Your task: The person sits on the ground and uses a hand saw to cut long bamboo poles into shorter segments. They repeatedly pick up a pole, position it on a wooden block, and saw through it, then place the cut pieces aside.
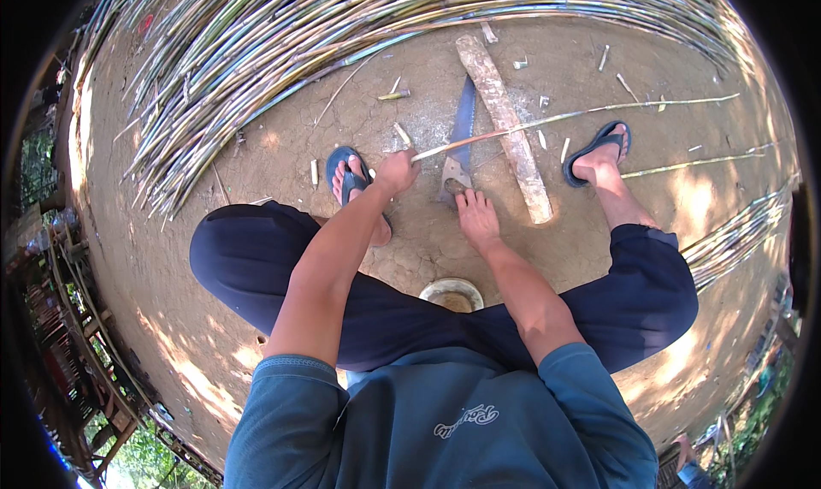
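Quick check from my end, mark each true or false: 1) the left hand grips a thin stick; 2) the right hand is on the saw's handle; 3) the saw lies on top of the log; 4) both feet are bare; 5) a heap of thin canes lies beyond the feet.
1) True: the left hand is closed round the near end of the thin stick, which runs across the log.
2) True: the right hand rests at the handle end of the saw.
3) False: the saw lies on the ground beside the log, on its left.
4) False: both feet wear blue flip-flops.
5) True: the heap of canes spreads across the far ground.
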Motion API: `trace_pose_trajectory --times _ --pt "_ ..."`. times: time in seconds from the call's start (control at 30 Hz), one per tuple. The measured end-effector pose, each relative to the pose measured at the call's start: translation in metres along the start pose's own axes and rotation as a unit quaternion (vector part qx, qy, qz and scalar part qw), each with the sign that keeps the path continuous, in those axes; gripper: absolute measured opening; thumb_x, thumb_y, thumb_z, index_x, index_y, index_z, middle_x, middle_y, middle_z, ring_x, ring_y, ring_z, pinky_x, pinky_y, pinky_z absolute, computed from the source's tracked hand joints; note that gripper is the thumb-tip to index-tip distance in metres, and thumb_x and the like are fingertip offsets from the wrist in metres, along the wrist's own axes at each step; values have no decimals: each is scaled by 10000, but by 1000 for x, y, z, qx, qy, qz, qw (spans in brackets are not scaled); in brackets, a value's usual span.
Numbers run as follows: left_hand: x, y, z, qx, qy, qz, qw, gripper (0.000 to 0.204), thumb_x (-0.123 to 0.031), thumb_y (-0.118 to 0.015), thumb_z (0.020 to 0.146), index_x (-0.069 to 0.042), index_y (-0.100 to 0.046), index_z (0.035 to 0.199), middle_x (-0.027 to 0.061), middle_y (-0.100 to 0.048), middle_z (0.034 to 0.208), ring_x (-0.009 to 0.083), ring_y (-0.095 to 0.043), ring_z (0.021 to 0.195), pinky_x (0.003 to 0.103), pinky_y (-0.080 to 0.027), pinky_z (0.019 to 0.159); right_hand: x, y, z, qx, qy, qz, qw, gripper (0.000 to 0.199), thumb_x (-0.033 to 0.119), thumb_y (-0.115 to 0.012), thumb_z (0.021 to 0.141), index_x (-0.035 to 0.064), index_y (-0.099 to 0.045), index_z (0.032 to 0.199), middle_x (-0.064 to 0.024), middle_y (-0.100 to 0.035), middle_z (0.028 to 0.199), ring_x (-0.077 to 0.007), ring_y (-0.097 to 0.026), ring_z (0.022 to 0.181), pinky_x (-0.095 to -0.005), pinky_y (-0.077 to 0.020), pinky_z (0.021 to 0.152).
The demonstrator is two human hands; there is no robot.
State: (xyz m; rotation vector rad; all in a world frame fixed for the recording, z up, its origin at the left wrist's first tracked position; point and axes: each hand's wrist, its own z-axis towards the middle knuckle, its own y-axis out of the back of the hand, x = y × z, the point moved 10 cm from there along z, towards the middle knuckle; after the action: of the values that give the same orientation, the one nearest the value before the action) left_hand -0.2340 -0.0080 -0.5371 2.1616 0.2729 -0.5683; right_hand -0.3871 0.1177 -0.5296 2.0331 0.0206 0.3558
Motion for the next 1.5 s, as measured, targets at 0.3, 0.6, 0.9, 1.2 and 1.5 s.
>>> trace_pose_trajectory --times 0.3,0.6,0.9,1.2,1.5 --pt "-17 20 1 -89 -73 -101 988 305 -264 -611 892 -46 -662 1098 215 -680 1005 398 -651 946 461 -504 848 6 -9 -4 65 -19 -107 992 310 160 -501 917 112 -582 1211 -91 -639 1146 -261 -514 1154 -423 -388 923" --pt "11 32 6 -59 -32 -129 989 312 -235 -679 807 -66 -691 1069 180 -702 1016 354 -666 956 421 -521 858 45 114 -102 92 -25 19 995 442 312 -703 758 -9 -626 1052 -187 -703 985 -308 -621 1039 -433 -445 933" --pt "-37 27 6 -55 -81 -14 995 357 -411 -632 895 -131 -696 1107 169 -703 1023 358 -661 974 451 -511 866 34 169 -189 -27 -154 262 952 336 260 -681 746 -37 -611 885 -246 -621 766 -434 -624 785 -498 -508 763" --pt "-30 -19 50 12 -66 -138 988 440 -493 -627 916 -100 -729 1087 117 -692 813 243 -644 749 382 -500 730 39 153 -199 -54 -132 274 951 310 228 -669 733 -27 -622 904 -264 -608 775 -450 -615 803 -510 -507 753" --pt "-41 -52 40 180 45 -246 951 415 -456 -588 959 -84 -741 1057 71 -731 816 138 -592 578 319 -518 603 38 154 -196 -60 -110 302 945 292 199 -678 728 -1 -617 931 -243 -620 769 -443 -617 782 -499 -507 722"
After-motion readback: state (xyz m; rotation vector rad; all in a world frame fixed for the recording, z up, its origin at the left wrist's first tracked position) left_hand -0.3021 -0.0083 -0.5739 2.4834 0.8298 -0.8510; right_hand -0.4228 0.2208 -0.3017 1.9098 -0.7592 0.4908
